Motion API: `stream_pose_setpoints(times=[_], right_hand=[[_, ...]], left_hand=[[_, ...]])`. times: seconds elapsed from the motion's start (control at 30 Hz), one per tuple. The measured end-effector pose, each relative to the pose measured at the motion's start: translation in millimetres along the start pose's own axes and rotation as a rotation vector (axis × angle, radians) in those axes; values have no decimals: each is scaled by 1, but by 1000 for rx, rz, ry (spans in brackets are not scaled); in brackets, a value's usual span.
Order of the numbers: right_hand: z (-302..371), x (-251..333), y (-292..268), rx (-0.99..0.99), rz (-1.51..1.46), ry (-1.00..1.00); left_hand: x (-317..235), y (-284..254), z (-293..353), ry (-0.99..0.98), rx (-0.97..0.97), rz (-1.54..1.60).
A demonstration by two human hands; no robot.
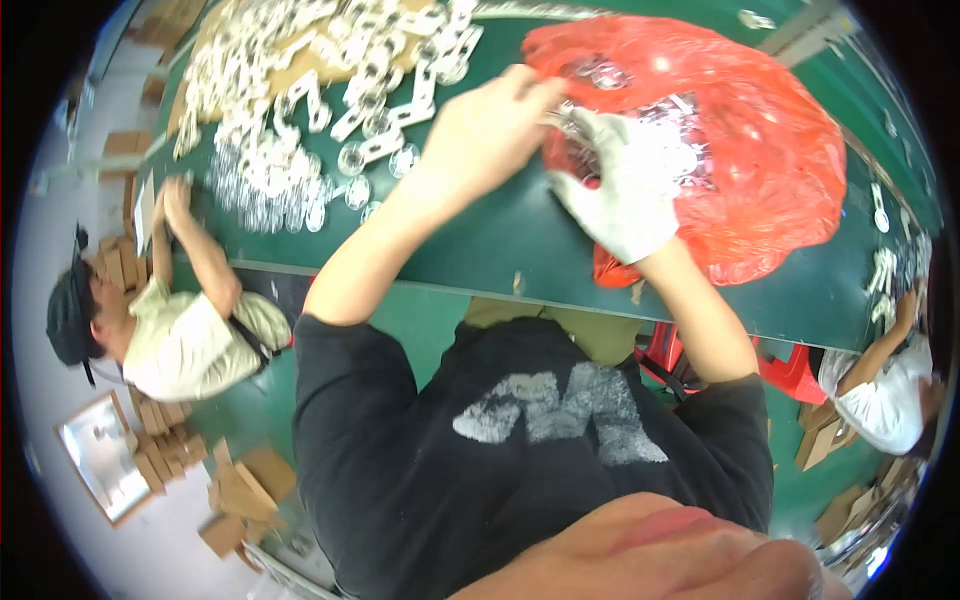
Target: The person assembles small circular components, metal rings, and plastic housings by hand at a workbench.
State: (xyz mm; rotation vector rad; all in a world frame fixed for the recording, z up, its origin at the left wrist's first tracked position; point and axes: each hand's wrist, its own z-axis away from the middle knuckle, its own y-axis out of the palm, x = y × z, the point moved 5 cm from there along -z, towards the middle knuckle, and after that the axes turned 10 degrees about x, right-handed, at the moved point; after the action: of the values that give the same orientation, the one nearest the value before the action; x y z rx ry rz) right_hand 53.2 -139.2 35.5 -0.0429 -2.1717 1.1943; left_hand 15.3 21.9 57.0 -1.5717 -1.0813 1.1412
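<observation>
My bare left hand [497, 128] is closed, its fingertips pinched at the left edge of an open red plastic bag [775, 190]. Close beside it, my right hand [628, 195] wears a white glove, its thumb and fingers curled toward the left fingertips. A small shiny piece [566, 118] shows between the two hands; its kind is too small and blurred to tell. Inside the bag, partly behind the glove, lies a heap of shiny clear pieces [690, 150]. Left of my left hand spreads a pile of white plastic parts with round clear ends [380, 147].
The green table [450, 245] has its near edge against my body. Brown cardboard [310, 62] lies under the white parts. One person [180, 335] works at the left, another [885, 395] at the far right beside more white parts [882, 285]. Cardboard boxes [250, 485] stand on the floor.
</observation>
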Motion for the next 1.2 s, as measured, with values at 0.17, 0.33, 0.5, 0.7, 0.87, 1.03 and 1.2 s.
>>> stream_pose_setpoints(times=[0.17, 0.33, 0.5, 0.7, 0.87, 1.03, 1.2], right_hand=[[2, 16, -6, 19, 66, -41], [16, -6, 28, 342, 49, 137], [17, -6, 28, 379, 35, 210], [5, -1, 23, 528, 52, 366], [10, -24, 31, 455, -163, 376], [1, -8, 10, 495, -285, 457], [9, -21, 12, 325, -227, 393]], left_hand=[[-30, -6, 40, 14, -175, 59], [-11, -9, 80, -190, -201, 130], [68, 11, 130, -730, -196, -317], [69, 21, 120, -553, -183, -104], [30, 6, 83, -207, -253, 417], [-2, 15, 44, 152, -427, 647], [-6, 23, 35, 126, -415, 532]])
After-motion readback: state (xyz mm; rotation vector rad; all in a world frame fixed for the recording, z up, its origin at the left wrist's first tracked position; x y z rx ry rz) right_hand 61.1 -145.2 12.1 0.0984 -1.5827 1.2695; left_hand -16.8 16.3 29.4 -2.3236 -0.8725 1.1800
